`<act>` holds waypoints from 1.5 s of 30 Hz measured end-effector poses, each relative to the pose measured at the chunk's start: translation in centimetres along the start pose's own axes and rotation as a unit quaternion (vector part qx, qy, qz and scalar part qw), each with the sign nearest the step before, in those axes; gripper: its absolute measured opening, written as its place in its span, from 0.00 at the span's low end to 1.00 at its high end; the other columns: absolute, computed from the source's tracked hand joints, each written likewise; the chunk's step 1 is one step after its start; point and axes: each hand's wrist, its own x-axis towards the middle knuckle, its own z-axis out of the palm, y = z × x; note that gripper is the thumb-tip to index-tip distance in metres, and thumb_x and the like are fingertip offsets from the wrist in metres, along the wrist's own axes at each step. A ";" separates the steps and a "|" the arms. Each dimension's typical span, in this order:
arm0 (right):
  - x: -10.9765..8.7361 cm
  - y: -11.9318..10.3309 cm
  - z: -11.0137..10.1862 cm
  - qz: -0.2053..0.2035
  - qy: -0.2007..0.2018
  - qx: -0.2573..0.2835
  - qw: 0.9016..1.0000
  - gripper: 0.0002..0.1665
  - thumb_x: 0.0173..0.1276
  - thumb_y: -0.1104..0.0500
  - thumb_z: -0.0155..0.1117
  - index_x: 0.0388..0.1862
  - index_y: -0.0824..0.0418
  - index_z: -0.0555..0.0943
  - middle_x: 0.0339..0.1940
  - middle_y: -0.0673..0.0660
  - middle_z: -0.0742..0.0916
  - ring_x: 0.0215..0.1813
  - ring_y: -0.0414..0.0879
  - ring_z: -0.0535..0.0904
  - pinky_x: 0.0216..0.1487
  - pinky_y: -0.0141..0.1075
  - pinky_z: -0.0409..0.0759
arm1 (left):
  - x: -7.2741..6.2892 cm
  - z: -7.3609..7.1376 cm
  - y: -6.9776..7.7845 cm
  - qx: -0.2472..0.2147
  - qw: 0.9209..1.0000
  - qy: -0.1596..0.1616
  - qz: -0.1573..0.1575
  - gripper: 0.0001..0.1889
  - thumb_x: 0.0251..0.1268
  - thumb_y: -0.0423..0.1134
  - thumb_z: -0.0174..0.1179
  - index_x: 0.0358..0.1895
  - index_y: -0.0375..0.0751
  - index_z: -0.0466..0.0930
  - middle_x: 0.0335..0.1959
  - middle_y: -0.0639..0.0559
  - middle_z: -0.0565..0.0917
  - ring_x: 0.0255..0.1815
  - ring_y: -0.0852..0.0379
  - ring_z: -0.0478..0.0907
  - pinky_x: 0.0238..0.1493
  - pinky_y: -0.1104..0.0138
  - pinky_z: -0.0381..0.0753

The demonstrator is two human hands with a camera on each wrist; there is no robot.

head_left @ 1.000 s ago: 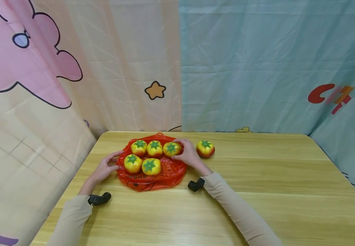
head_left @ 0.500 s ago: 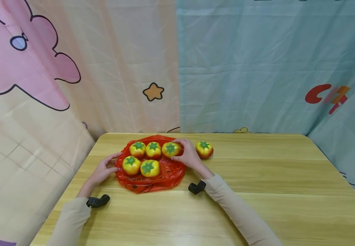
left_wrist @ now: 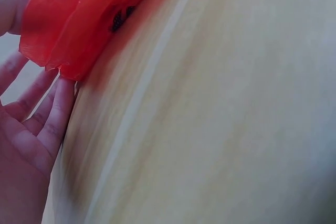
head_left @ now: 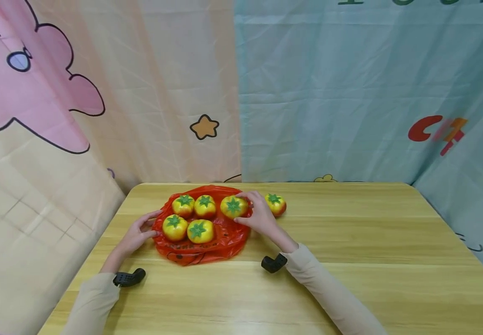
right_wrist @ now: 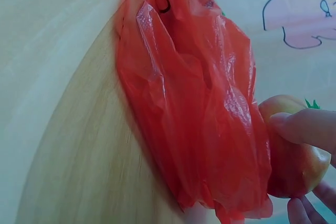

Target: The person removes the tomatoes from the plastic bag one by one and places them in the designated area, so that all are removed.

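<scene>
An open red plastic bag [head_left: 224,244] lies on the table, with several yellow-and-red tomatoes with green star-shaped tops in it, among them the front left tomato [head_left: 174,228]. At the bag's left edge my left hand [head_left: 134,236] holds the plastic, thumb on one side and fingers on the other in the left wrist view. My right hand [head_left: 260,216] grips a tomato [head_left: 231,208] at the bag's right rim, apart from its neighbours. The right wrist view shows thumb and fingers on opposite sides of this tomato [right_wrist: 294,177], beside the bag's crumpled wall. Its far side is hidden.
Another tomato [head_left: 277,205] sits outside the bag, just behind the right hand. The wooden table [head_left: 371,242] stretches to the right and front. Printed curtains [head_left: 308,93] hang right behind its back edge. Both wrists carry black cameras, such as the right camera [head_left: 273,264].
The right hand has moved slightly right with its tomato, widening the gap to the tomato beside it. The left hand stays at the bag's edge. The head view has shifted a little.
</scene>
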 end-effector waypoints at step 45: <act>-5.5 2.8 -11.0 0.009 0.088 -0.012 0.996 0.37 0.45 0.69 0.78 0.57 0.65 0.76 0.55 0.64 0.77 0.55 0.57 0.74 0.52 0.52 0.80 | -0.2 0.2 0.1 0.021 1.000 0.004 0.000 0.27 0.64 0.26 0.55 0.66 0.24 0.61 0.54 0.77 0.69 0.48 0.76 0.72 0.44 0.79 0.76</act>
